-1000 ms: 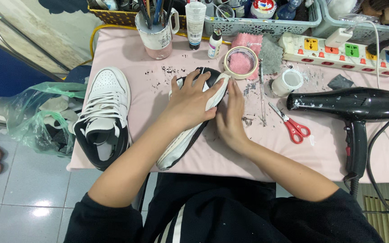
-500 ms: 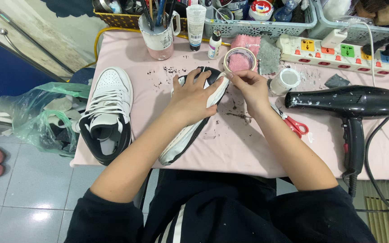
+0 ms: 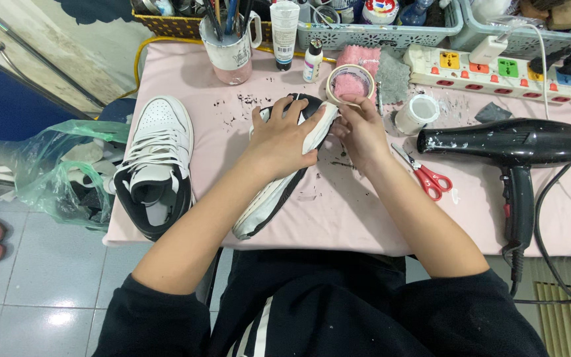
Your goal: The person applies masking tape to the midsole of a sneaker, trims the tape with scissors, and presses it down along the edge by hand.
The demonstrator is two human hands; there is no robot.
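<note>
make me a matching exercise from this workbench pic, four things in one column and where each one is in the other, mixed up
Things:
1. hair dryer
2. scissors
3. roll of tape
4. second sneaker

Places:
A. at the table's left edge, beside the green plastic bag
B. held at the toe of the sneaker by the right hand
C. on the right side of the table, below the power strip
D. lying between the right forearm and the hair dryer

Pairs: 1-C, 2-D, 3-B, 4-A
</note>
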